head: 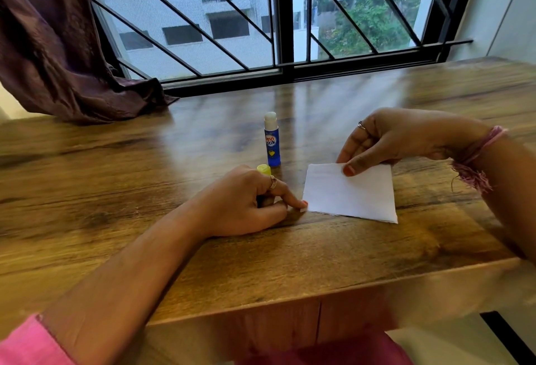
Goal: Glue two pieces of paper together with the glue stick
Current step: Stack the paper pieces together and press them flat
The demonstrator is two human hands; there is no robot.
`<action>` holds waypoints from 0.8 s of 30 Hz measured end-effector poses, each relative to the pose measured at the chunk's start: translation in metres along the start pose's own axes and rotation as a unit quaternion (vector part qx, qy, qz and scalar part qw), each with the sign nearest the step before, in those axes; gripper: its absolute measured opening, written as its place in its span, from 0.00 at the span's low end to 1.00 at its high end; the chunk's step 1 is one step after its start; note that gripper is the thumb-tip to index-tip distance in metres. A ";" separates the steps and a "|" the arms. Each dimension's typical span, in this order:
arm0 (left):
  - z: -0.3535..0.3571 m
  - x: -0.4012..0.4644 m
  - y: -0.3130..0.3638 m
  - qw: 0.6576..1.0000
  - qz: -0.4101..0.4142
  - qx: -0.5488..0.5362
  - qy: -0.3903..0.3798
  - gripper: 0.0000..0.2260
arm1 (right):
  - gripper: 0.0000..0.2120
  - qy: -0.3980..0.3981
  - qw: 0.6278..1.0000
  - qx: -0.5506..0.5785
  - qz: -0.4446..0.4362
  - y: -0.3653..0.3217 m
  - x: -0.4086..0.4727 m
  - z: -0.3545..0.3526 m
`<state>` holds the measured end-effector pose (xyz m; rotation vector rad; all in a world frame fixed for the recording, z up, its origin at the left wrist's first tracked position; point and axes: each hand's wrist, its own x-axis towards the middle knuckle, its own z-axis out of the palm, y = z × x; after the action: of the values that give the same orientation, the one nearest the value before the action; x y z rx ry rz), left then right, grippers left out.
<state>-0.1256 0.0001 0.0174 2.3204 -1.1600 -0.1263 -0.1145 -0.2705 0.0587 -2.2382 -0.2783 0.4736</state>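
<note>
Glue stick (271, 139) stands upright on the wooden table (116, 167), uncapped, white glue tip showing at the top, blue body with a label. It sits just behind the hands, between them, not touched by either.

Yellow cap (264, 169) is in the left hand (246, 200). Fingers curled round it, only the top of the cap pokes out above the knuckles. Same hand's index finger is stretched out to the right, tip pressing down on the near-left corner of the paper (351, 192). Heel of the hand and forearm rest on the table. Ring on one finger.

Paper is white, lying on the table right of the glue stick. Far edge is lifted slightly where the right hand (388, 139) pinches it between thumb and fingers; near edge looks flat on the wood. A thin second edge shows along the near side, so it may be two sheets stacked, but I can't tell for sure.

Right hand comes in from the right, wrist raised off the table, ring on a finger, pink thread band (475, 158) with frayed ends round the wrist.

Hands are apart, both on the same paper at opposite corners.

Pink sleeve (26, 344) at lower left. Dark purple curtain (55, 45) bunched on the table's far left. Barred window (284, 16) behind the table, building and trees outside.
</note>
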 end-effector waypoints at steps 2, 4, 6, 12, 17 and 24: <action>0.000 0.000 0.000 1.000 -0.003 -0.002 -0.003 0.10 | 0.14 0.002 1.000 -0.001 -0.002 0.000 0.000 0.000; 0.000 0.000 0.000 1.000 -0.008 -0.003 -0.003 0.10 | 0.14 0.005 1.000 -0.002 -0.006 0.001 -0.001 0.000; 0.000 0.000 0.001 1.000 -0.009 0.001 -0.003 0.10 | 0.14 0.006 1.000 -0.001 -0.008 0.001 -0.001 0.000; 0.000 -0.001 0.002 1.000 -0.012 0.013 -0.007 0.10 | 0.13 0.011 1.000 -0.005 -0.009 0.001 -0.002 -0.001; 0.000 0.000 0.002 1.000 -0.011 0.014 -0.005 0.10 | 0.16 0.013 1.000 -0.021 -0.009 0.000 -0.005 -0.003; 0.000 0.000 0.001 1.000 -0.006 0.020 -0.007 0.10 | 0.18 0.022 0.999 -0.039 -0.004 0.003 -0.008 -0.011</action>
<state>-0.1261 -0.0002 0.0182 2.3644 -1.1660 -0.1244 -0.1171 -0.2831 0.0653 -2.3187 -0.2873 0.4144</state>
